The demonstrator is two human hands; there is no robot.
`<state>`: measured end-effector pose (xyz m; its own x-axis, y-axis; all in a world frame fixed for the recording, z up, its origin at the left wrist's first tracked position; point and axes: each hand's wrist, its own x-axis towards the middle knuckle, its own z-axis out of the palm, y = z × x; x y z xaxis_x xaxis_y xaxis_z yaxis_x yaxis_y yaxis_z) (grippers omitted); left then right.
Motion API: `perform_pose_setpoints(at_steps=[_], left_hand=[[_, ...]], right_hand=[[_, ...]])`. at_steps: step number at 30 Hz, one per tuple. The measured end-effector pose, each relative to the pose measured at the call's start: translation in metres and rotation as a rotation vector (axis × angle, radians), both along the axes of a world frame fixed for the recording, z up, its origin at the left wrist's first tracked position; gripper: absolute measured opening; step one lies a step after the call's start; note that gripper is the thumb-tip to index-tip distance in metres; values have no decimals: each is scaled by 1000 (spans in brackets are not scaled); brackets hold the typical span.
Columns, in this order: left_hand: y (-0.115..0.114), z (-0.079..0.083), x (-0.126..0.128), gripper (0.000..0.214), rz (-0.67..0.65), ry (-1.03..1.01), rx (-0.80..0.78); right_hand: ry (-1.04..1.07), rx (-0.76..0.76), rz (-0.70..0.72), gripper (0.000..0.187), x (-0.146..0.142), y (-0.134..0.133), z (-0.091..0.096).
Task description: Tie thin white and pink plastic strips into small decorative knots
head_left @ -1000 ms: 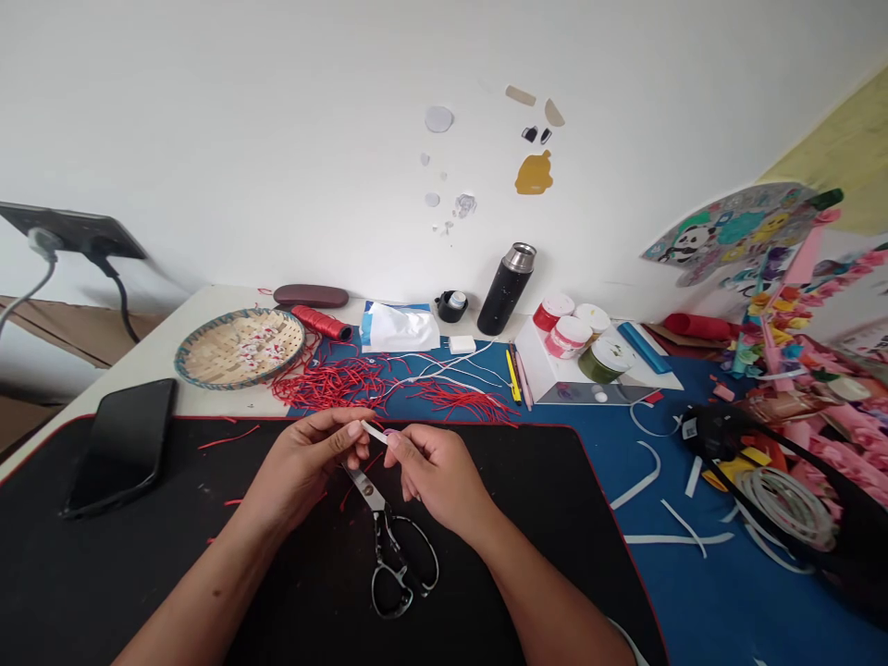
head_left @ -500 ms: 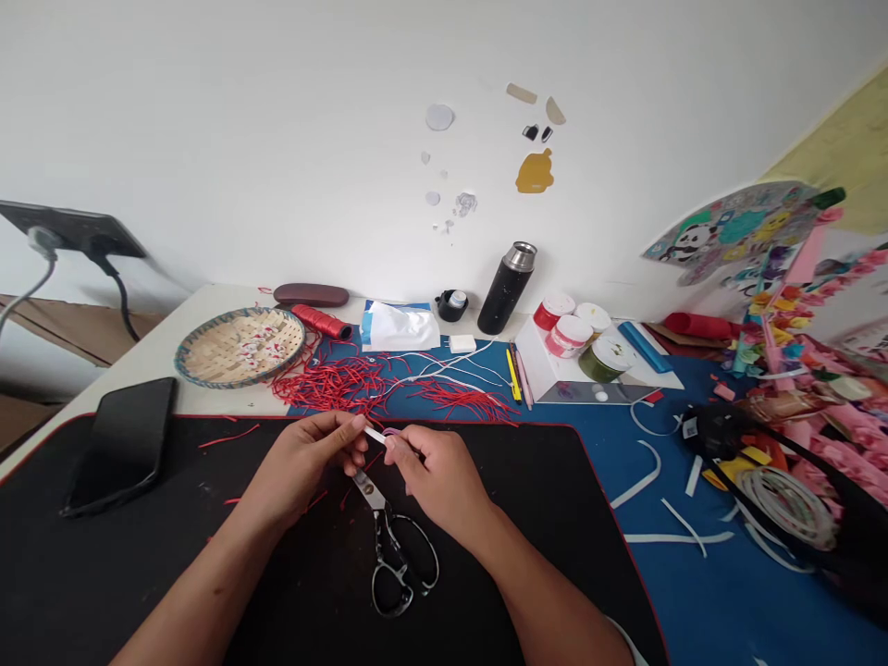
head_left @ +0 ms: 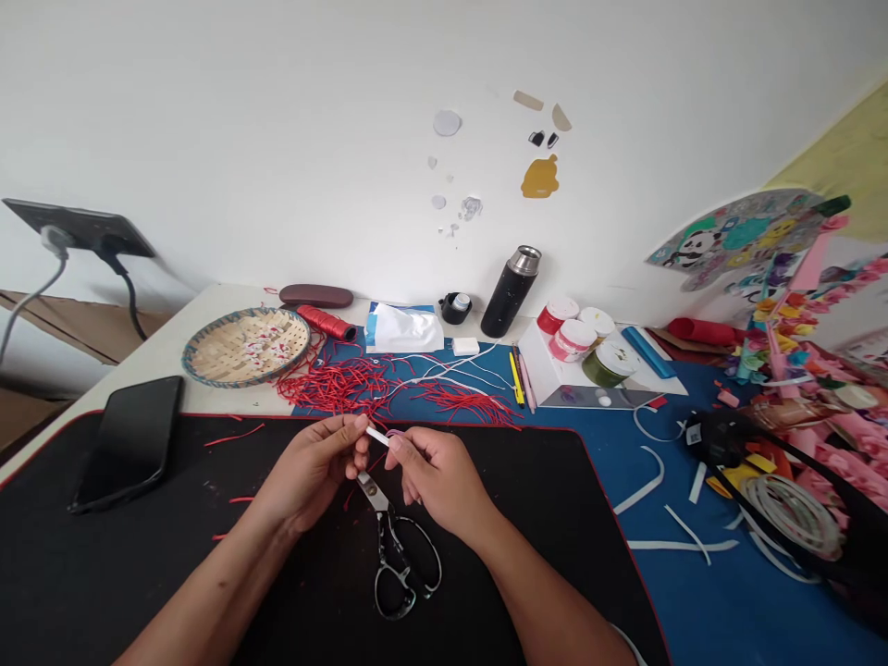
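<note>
Between my two hands, above the black mat (head_left: 228, 583), is a short white strip (head_left: 378, 436). My left hand (head_left: 323, 462) pinches its left end between thumb and fingertips. The thumb and fingers of my right hand (head_left: 434, 476) close on its other end, where a thin pinkish cord loops up; what else the right fingers cover is hidden. Below the hands lie scissors (head_left: 397, 555) with dark handles, their blades pointing away and partly hidden behind my left fingers. Bits of red cord (head_left: 240, 435) are scattered on the mat.
Beyond the mat lie a heap of red cords (head_left: 339, 384), a woven basket (head_left: 198, 365), a phone (head_left: 131, 444), a red thread spool (head_left: 326, 324), a black flask (head_left: 511, 291) and several lidded jars (head_left: 610, 363). White strips (head_left: 642, 481) and a cluttered pile of pink paper flowers (head_left: 819, 453) are at right.
The whole scene has shifted slightly right in the view. Both hands keep their hold on the white strip, with the right fingers slightly shifted.
</note>
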<state>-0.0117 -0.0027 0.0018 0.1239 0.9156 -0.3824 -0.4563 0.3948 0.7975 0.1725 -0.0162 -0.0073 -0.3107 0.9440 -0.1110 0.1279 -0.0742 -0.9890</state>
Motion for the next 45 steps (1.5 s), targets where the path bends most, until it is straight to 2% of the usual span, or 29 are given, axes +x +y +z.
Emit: perform_pose_setpoints(at_steps=[5, 8, 12, 17, 23, 30, 37, 45], left_hand=[[1, -5, 1, 42, 22, -84, -14], [0, -5, 0, 47, -28, -120, 3], [-3, -5, 2, 44, -89, -157, 29], [-5, -5, 9, 42, -92, -144, 6], [-4, -7, 9, 40, -78, -108, 14], [-3, -11, 6, 35, -48, -101, 62], [-4, -7, 10, 35, -17, -86, 96], [-5, -7, 12, 38, -57, -197, 48]], right_hand=[[128, -57, 8, 48, -3, 2, 0], [177, -80, 9, 51, -3, 2, 2], [166, -67, 9, 53, -3, 0, 4], [92, -3, -10, 54, -4, -2, 2], [51, -10, 6, 58, -4, 0, 0], [105, -66, 53, 61, -4, 1, 1], [158, -121, 78, 61, -4, 1, 1], [227, -134, 41, 58, -7, 1, -1]])
